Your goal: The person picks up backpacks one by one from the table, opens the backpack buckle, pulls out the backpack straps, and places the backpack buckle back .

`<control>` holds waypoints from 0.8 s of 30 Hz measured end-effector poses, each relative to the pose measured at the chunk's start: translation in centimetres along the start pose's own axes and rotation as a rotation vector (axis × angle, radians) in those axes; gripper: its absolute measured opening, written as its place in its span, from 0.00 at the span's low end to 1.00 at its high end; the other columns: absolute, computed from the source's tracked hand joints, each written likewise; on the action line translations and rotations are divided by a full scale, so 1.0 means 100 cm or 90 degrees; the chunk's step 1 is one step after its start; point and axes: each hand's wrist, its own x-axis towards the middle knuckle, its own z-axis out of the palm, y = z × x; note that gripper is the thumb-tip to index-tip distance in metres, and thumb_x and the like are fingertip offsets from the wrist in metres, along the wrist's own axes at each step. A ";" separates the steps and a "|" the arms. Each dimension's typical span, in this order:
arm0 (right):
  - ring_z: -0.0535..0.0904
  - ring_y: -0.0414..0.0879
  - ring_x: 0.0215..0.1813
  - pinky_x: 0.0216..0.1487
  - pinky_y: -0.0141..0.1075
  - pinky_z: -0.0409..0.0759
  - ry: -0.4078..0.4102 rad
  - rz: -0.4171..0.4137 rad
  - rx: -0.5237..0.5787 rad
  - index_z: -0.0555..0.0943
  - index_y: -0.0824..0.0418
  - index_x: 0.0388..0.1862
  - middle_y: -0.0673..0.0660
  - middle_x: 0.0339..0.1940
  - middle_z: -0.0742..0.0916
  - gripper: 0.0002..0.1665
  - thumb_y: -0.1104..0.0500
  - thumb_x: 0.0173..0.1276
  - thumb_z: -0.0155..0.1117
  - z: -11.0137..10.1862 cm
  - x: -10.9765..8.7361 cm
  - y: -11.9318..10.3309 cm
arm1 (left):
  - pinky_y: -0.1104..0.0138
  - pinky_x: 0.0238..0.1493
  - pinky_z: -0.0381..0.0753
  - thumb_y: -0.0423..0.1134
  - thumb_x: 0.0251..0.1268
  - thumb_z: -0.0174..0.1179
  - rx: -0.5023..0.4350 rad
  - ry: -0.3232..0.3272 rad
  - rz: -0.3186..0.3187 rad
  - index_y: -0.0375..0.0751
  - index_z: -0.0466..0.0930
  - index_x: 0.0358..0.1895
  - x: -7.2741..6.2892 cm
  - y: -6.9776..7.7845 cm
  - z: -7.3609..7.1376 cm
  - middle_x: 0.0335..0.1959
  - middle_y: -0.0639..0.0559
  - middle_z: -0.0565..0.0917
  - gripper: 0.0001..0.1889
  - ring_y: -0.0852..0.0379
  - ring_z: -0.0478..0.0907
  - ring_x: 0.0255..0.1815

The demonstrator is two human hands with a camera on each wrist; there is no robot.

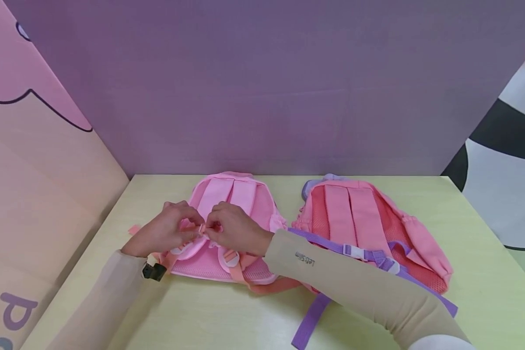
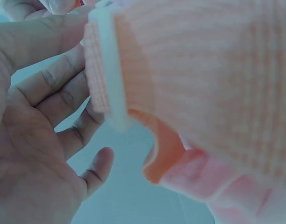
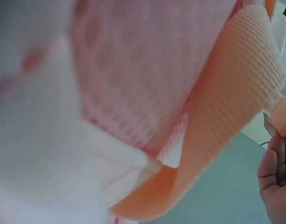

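In the head view a light pink backpack (image 1: 218, 192) lies with its padded shoulder straps facing up. Over its middle my left hand (image 1: 170, 227) and right hand (image 1: 237, 228) meet, fingertips close together. Both pinch a peach webbing strap (image 1: 202, 229). Close up in the left wrist view, a white plastic fitting (image 2: 109, 70) with webbing through it sits at the left thumb and index finger; the other left fingers (image 2: 63, 100) are loosely bent. Wide webbing (image 3: 227, 84) and pink mesh (image 3: 138, 60) block much of the right wrist view. The exact join between the fingertips is hidden.
On the right lies a coral pink backpack (image 1: 367, 214) with a purple strap (image 1: 319, 238) and white buckles (image 1: 354, 252). My right forearm passes in front of it. A purple wall (image 1: 288, 97) stands behind the pale table (image 1: 227, 316); printed panels flank both sides.
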 end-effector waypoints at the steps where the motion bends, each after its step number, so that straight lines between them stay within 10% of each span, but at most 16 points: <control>1: 0.71 0.37 0.33 0.37 0.25 0.70 -0.001 0.003 0.002 0.85 0.56 0.31 0.43 0.26 0.78 0.03 0.58 0.61 0.67 0.000 -0.001 0.000 | 0.54 0.45 0.56 0.30 0.47 0.71 -0.002 0.000 0.001 0.47 0.83 0.34 0.000 0.000 0.000 0.29 0.64 0.79 0.11 0.55 0.73 0.35; 24: 0.71 0.37 0.34 0.37 0.24 0.70 -0.030 0.018 0.019 0.86 0.55 0.35 0.43 0.29 0.78 0.05 0.57 0.61 0.68 0.001 0.004 0.000 | 0.57 0.44 0.56 0.31 0.46 0.73 0.016 -0.003 0.006 0.47 0.83 0.35 0.000 0.002 0.000 0.28 0.65 0.78 0.12 0.57 0.73 0.35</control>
